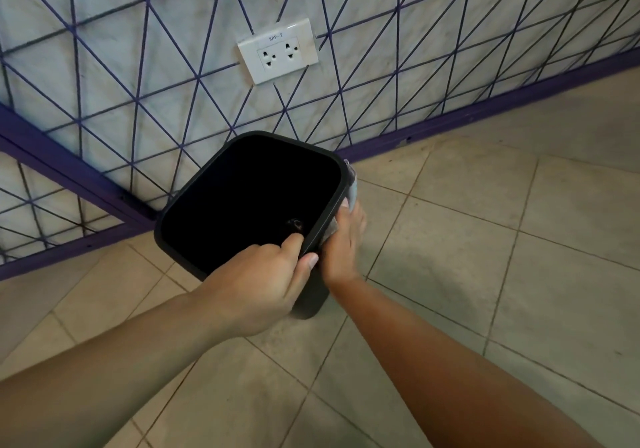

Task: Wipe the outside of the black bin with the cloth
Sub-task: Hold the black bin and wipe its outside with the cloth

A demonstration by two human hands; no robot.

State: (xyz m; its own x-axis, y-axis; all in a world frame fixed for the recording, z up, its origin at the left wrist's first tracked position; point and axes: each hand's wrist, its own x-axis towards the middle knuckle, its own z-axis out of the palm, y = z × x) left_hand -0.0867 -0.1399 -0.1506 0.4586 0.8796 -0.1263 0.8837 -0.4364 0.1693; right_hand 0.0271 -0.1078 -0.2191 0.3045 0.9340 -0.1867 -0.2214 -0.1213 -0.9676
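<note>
**Bin wipe under way on the right-hand wall**

Black bin (249, 201) sits on the tiled floor (485, 239), close to the patterned wall (138, 66) with its purple baseboard (485, 108). It looks tipped toward the camera, since the open mouth faces up at the viewer; whether the base is fully on the floor cannot be told.

Left hand (263, 281) grips the near corner of the rim — fingers curled over the edge into the opening, thumb on the outer face. It reads as the steadying hand.

Right hand (343, 239) presses the cloth (351, 184) flat against the bin's outer right wall, just under the rim. Cloth is pale, grey-white, and pokes out above the fingers along that wall. Whether the fingers are wrapped round the cloth or laid flat on it is hidden behind the rim; cannot tell.

Progress, as a judgement: wiping is in hand, on the right side near the top. No visible difference between wiped and unwiped plastic — the surface is uniformly dark, so what is already done cannot be read from here. The far wall, the left wall and the lower body are out of reach of the cloth as it sits, and most of them are hidden from this view. Likely left: working round those faces, probably by turning the bin with the rim grip.

A double wall socket (278, 50) sits above the bin, well apart from it.
</note>
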